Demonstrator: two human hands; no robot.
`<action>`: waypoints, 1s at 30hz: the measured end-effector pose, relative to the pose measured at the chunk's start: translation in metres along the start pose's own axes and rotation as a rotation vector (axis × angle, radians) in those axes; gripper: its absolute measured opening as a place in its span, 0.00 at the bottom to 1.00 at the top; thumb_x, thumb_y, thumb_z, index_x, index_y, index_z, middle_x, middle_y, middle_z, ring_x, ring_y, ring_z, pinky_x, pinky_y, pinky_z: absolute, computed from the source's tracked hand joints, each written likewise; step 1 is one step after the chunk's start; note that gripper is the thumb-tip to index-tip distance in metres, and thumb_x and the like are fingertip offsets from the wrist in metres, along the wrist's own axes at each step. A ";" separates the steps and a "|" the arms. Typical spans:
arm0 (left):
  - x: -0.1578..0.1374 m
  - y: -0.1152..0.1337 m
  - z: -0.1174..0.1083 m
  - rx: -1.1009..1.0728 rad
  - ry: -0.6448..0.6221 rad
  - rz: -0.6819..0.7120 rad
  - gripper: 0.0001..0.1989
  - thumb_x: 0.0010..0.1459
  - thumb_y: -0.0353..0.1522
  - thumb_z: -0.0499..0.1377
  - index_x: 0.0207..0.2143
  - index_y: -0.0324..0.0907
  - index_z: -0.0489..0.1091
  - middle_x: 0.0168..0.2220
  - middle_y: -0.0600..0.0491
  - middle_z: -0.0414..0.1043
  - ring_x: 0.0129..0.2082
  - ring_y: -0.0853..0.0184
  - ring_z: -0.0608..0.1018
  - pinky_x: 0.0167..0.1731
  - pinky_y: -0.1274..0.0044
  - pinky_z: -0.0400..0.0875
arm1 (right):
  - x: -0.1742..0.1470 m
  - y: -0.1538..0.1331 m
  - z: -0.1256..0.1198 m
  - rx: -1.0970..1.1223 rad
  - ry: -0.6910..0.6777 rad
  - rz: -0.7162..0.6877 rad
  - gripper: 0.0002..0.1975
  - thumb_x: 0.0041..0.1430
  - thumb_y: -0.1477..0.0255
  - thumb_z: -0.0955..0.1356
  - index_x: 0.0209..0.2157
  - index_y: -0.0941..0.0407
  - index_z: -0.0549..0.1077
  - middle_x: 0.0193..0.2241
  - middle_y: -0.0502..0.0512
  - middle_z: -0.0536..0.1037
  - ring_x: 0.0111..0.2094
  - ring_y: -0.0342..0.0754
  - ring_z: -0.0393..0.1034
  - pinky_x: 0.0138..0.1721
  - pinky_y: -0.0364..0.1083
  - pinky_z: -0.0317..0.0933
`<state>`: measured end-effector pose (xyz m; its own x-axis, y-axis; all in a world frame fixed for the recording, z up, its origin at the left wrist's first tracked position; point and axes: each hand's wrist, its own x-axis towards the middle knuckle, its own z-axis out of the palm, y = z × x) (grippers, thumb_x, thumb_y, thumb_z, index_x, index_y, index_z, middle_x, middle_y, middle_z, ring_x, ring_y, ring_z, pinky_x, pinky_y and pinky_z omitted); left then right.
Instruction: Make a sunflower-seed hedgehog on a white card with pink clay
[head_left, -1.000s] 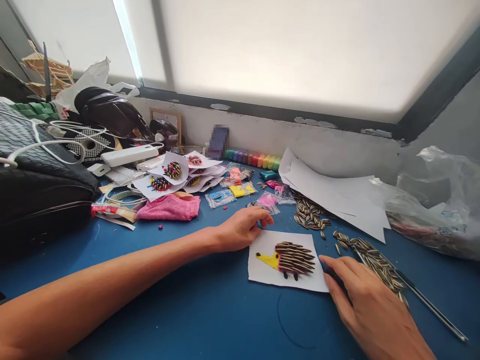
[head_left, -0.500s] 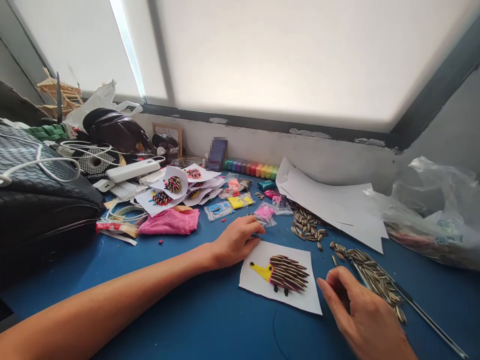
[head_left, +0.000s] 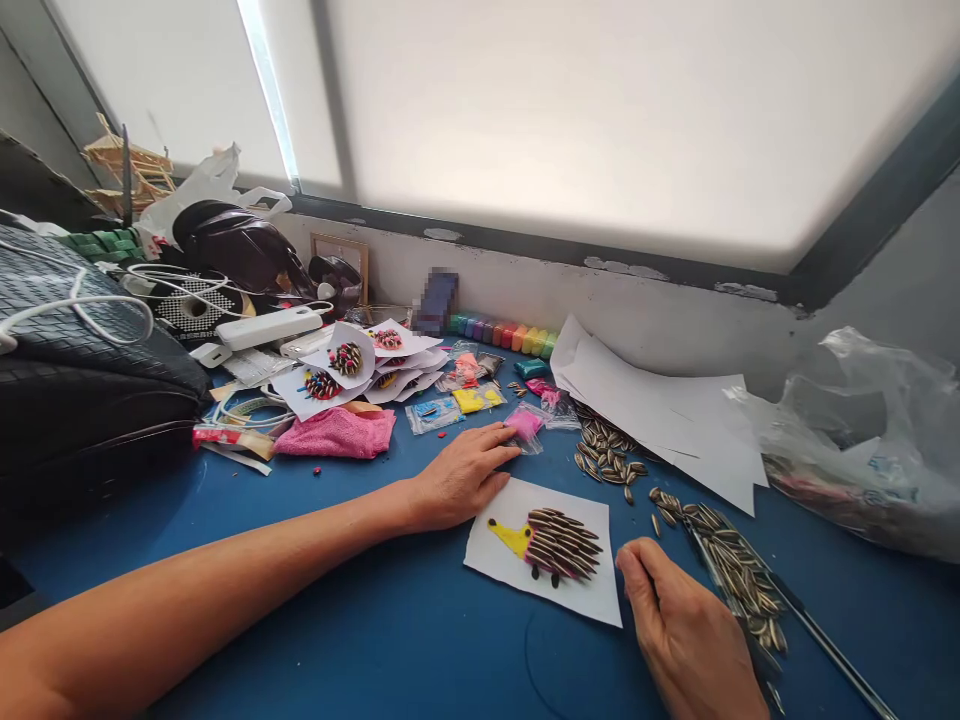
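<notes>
Sunflower-seed hedgehog point(head_left: 564, 546) looks finished. At its ten o'clock, left hand point(head_left: 459, 480) lies flat, seemingly empty. Right hand point(head_left: 681, 612), four o'clock, curls, contents hidden

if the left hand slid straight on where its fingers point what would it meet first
Most likely the small bag of pink material, just past the left hand; whether they touch is unclear.

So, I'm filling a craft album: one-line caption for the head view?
A seed-spined hedgehog on white paper lies between left hand and right hand on a blue table.
</notes>
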<state>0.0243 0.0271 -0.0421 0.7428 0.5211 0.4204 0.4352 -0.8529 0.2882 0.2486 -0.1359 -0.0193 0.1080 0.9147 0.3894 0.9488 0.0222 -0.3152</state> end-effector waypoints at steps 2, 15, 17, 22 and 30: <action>0.000 0.000 0.000 -0.013 -0.005 0.013 0.18 0.62 0.28 0.54 0.54 0.38 0.70 0.62 0.42 0.63 0.63 0.56 0.66 0.61 0.63 0.63 | 0.001 0.001 -0.001 0.033 -0.010 0.036 0.20 0.67 0.60 0.55 0.28 0.50 0.69 0.17 0.48 0.73 0.16 0.45 0.69 0.17 0.41 0.59; -0.001 0.002 0.002 -0.008 0.030 0.013 0.17 0.62 0.28 0.55 0.53 0.37 0.71 0.60 0.40 0.65 0.62 0.52 0.66 0.60 0.59 0.63 | 0.006 -0.003 -0.006 0.124 -0.049 0.159 0.15 0.62 0.62 0.59 0.37 0.53 0.74 0.33 0.56 0.82 0.31 0.51 0.78 0.30 0.47 0.69; -0.001 0.002 0.002 -0.012 0.029 0.010 0.17 0.62 0.28 0.55 0.53 0.37 0.70 0.61 0.40 0.65 0.63 0.53 0.65 0.61 0.59 0.61 | 0.006 -0.003 -0.007 0.125 -0.067 0.173 0.15 0.61 0.62 0.59 0.37 0.53 0.74 0.33 0.56 0.82 0.32 0.52 0.77 0.30 0.47 0.68; -0.001 0.001 0.003 -0.035 0.012 0.015 0.16 0.62 0.27 0.54 0.52 0.39 0.70 0.59 0.41 0.66 0.60 0.55 0.68 0.60 0.61 0.64 | 0.008 -0.004 -0.009 0.135 -0.127 0.213 0.17 0.59 0.59 0.59 0.37 0.53 0.74 0.31 0.56 0.81 0.27 0.51 0.74 0.28 0.48 0.65; 0.004 0.004 -0.011 -0.105 0.109 -0.046 0.20 0.58 0.23 0.55 0.53 0.41 0.68 0.57 0.43 0.66 0.58 0.58 0.68 0.58 0.63 0.64 | 0.045 -0.001 -0.015 0.152 -0.257 0.241 0.14 0.56 0.64 0.59 0.30 0.52 0.73 0.18 0.48 0.76 0.18 0.47 0.68 0.20 0.44 0.58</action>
<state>0.0231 0.0259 -0.0296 0.6611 0.5646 0.4942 0.4075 -0.8232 0.3953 0.2568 -0.1007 0.0112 0.2265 0.9719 0.0644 0.8481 -0.1642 -0.5038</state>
